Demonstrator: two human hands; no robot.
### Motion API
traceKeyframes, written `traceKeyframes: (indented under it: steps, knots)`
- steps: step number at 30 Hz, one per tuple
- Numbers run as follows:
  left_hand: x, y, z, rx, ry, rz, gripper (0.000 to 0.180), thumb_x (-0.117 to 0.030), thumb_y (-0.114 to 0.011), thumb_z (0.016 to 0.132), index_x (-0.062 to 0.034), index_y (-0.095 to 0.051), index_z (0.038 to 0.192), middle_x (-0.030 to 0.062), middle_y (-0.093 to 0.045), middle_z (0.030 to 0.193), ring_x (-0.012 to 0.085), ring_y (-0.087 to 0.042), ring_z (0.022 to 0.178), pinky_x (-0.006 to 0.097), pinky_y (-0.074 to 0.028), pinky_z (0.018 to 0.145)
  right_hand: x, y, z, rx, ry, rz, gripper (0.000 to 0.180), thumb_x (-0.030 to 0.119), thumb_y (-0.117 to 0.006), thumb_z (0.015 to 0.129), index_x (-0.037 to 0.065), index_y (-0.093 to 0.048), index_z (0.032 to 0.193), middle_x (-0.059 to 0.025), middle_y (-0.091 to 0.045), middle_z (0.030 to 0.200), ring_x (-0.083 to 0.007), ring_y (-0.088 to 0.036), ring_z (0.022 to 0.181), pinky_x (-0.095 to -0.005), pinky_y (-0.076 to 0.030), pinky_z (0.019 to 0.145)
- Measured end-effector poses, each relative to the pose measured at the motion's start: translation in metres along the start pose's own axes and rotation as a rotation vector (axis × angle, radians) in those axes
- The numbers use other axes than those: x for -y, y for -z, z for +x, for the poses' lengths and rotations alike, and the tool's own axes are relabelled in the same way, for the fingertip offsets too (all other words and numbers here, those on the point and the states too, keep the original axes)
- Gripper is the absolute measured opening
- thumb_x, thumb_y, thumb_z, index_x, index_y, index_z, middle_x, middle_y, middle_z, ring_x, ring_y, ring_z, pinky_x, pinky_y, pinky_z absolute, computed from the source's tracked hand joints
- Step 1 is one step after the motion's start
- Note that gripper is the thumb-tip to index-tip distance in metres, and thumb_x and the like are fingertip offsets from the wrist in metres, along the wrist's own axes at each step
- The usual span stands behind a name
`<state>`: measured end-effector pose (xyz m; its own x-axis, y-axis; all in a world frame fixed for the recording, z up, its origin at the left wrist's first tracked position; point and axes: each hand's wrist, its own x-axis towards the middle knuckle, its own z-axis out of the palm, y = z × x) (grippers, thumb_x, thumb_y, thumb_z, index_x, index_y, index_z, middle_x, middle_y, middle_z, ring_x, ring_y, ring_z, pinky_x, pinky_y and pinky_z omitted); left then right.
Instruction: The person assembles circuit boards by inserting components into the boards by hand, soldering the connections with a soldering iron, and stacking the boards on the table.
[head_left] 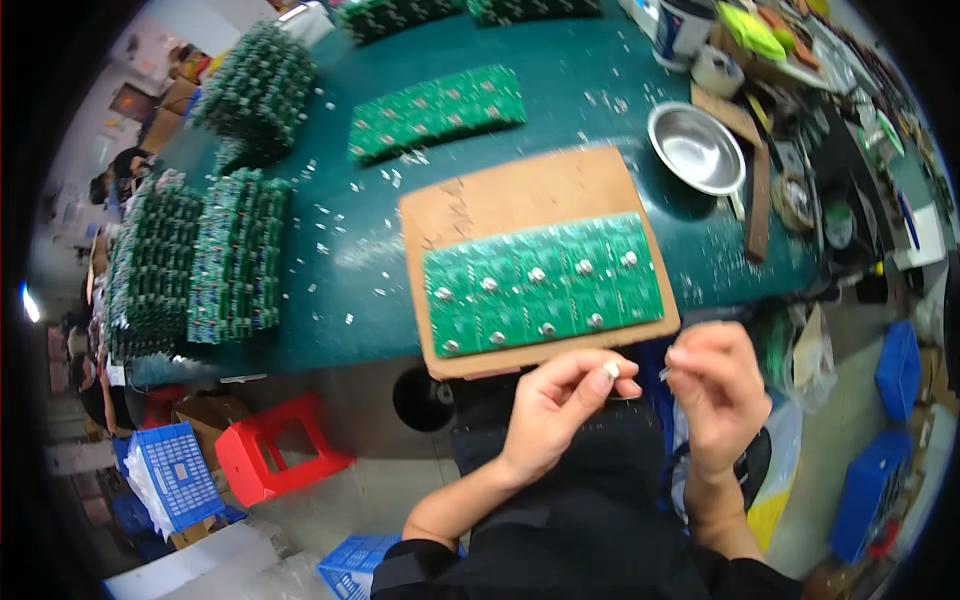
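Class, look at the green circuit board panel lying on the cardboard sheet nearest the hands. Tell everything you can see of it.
The green circuit board panel is a flat rectangle lying slightly tilted on a brown cardboard sheet at the table's near edge. Two rows of small round silvery parts dot its face. Neither the left hand nor the right hand touches it.

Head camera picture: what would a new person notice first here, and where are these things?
First, the green circuit board panel on a brown cardboard sheet at the near edge of the teal table. Just below it, the left hand and right hand meet, the left pinching a small silvery part. Tall stacks of green boards fill the table's left side, and a shiny metal bowl sits at upper right.
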<state>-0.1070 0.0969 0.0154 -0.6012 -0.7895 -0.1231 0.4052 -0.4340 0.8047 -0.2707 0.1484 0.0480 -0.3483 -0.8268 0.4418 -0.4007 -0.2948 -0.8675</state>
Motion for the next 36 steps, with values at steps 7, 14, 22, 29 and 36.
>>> traceKeyframes:
  steps: [7,14,22,29,36]
  knots:
    - [0.009,0.000,0.002,0.069,-0.202,0.469,0.017,-0.012,-0.070,0.090,0.0005,-0.068,0.101,0.0072,-0.068,0.093,0.0110,-0.063,0.080,0.024,-0.049,0.064,-0.012,0.008,0.001,0.111,0.073,0.060,0.023,-0.003,-0.079,0.074,0.000,-0.068,0.095,-0.0114,-0.068,0.089,-0.0209,-0.065,0.078,-0.0291,-0.052,0.068]
    - [0.008,-0.006,0.004,0.093,-0.369,0.623,0.016,-0.012,-0.073,0.087,0.0005,-0.069,0.097,0.0093,-0.067,0.088,0.0164,-0.064,0.076,0.026,-0.050,0.065,-0.012,0.010,-0.005,0.134,0.077,0.034,0.024,-0.002,-0.081,0.072,0.001,-0.069,0.092,-0.0110,-0.068,0.086,-0.0223,-0.066,0.079,-0.0300,-0.053,0.069]
    - [0.006,-0.002,0.004,0.119,-0.331,0.626,0.015,-0.013,-0.068,0.092,0.0018,-0.068,0.097,0.0093,-0.066,0.085,0.0155,-0.063,0.074,0.025,-0.049,0.063,-0.009,0.010,-0.002,0.232,0.165,-0.007,0.021,-0.004,-0.078,0.071,0.002,-0.072,0.091,-0.0103,-0.068,0.090,-0.0227,-0.066,0.080,-0.0307,-0.054,0.070]
    - [0.016,-0.002,0.000,0.150,-0.182,0.427,0.018,-0.014,-0.064,0.095,0.0035,-0.066,0.099,0.0086,-0.063,0.087,0.0122,-0.064,0.073,0.022,-0.048,0.060,-0.013,0.015,-0.010,0.180,0.016,0.046,0.019,-0.003,-0.077,0.073,0.001,-0.071,0.091,-0.0119,-0.069,0.090,-0.0228,-0.067,0.081,-0.0310,-0.054,0.070]
    - [0.017,-0.002,0.000,0.158,-0.188,0.426,0.018,-0.014,-0.063,0.096,0.0032,-0.066,0.099,0.0085,-0.063,0.088,0.0123,-0.064,0.074,0.022,-0.050,0.061,-0.017,0.014,-0.010,0.170,0.026,0.040,0.021,-0.004,-0.077,0.072,0.001,-0.070,0.092,-0.0125,-0.068,0.090,-0.0235,-0.067,0.081,-0.0312,-0.054,0.069]
